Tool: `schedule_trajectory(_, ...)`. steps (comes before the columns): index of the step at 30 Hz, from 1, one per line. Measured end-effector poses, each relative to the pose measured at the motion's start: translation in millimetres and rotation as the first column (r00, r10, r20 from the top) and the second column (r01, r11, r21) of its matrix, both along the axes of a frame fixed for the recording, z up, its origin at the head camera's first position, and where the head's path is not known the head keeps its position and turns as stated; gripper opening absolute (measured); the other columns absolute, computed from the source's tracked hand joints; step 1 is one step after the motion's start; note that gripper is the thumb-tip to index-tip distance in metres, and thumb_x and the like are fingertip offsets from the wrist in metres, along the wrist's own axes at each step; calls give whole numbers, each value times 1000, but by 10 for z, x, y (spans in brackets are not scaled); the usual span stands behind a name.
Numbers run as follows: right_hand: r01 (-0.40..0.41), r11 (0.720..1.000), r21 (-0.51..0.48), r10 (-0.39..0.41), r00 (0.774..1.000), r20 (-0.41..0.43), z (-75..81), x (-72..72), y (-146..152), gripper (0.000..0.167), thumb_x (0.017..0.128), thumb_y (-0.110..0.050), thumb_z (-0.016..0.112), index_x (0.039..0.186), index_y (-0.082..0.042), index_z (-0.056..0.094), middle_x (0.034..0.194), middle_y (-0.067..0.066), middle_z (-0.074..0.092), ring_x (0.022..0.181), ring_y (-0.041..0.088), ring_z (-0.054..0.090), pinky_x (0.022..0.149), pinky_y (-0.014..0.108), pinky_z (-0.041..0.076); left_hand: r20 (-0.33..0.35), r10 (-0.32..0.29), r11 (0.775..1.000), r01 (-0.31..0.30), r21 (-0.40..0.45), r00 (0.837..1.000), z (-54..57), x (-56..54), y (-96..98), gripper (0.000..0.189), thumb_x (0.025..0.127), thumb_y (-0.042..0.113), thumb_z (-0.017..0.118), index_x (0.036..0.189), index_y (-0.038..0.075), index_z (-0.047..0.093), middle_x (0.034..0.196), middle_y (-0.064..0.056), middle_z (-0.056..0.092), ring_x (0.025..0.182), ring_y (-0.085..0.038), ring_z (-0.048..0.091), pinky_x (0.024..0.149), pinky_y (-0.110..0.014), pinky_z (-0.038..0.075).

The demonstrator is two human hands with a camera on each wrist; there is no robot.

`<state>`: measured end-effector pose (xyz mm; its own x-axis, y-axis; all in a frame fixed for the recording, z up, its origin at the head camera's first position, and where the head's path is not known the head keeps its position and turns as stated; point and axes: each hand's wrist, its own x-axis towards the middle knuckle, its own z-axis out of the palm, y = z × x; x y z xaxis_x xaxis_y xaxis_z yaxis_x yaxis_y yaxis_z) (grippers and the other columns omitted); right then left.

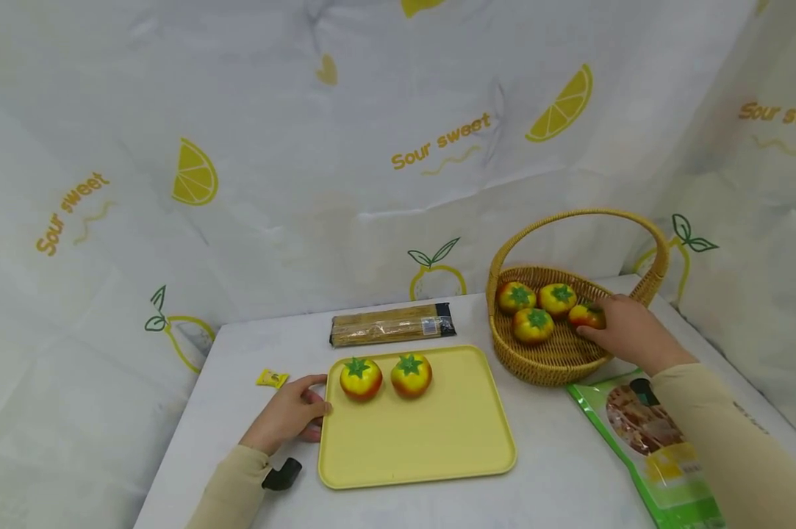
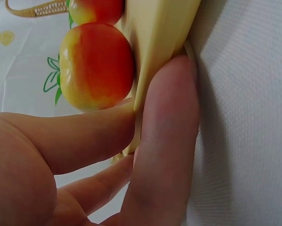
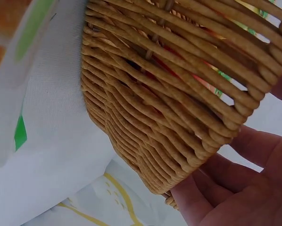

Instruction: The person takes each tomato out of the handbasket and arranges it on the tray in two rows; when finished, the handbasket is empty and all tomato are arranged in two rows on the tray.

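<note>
My left hand pinches the left rim of a yellow tray; in the left wrist view, its fingers lie on both sides of that rim. Two red-and-yellow toy tomatoes with green star tops, one on the left and one beside it, sit at the tray's back. Reaching over the near right rim of a wicker basket, my right hand grips a toy tomato between thumb and fingers. Several tomatoes are in the basket. Its woven wall largely hides the gripped tomato in the right wrist view.
Behind the tray lies a clear-wrapped pack of thin sticks or noodles. A small yellow wrapped candy is left of the tray. Under the right forearm lies a green food bag. The basket's tall handle arches above it.
</note>
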<state>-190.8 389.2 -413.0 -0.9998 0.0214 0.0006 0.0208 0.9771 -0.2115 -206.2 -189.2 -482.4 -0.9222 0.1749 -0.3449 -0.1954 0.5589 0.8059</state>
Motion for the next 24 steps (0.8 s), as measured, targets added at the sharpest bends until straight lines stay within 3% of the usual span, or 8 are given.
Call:
schedule_trajectory(5,-6,998,-57,6,1000,-2,-19,-15,20,51,100,-28,77,123,15,63,115,35,71,96,45,70,85,64,60,-4,-2,1000,2,-10,1000,9,3,-1,61,99,10,78,155,10,56,104,-11,67,73,-19,71,64,-36,68)
schedule_trajectory(9,5,996,-84,-3,1000,16,-33,-23,28,46,98,-25,80,119,12,62,109,31,72,85,33,69,75,54,61,1,2,1000,-2,-19,1000,13,5,8,60,99,10,78,155,11,57,104,-10,67,74,-19,71,64,-35,68)
schedule_trajectory(12,15,996,-92,-13,1000,20,-38,-24,24,46,98,-22,80,121,12,60,112,33,71,88,37,71,77,56,61,3,2,1000,-2,-14,1000,19,2,10,60,99,10,78,155,11,57,104,-10,67,74,-19,71,64,-35,68)
schedule_trajectory(18,22,995,-93,-20,1000,19,-49,-12,-5,62,97,-21,81,139,15,53,132,41,62,117,59,64,99,74,54,9,-2,1000,2,1,1000,10,-10,3,61,99,10,77,156,11,56,105,-11,67,72,-20,72,64,-35,68)
schedule_trajectory(24,12,998,-56,-12,1000,10,-70,-15,-11,64,95,-23,83,139,16,56,132,41,64,118,59,63,100,75,52,13,6,1000,-6,2,1000,-9,-19,6,61,99,10,78,156,11,56,105,-11,67,70,-20,71,64,-35,68)
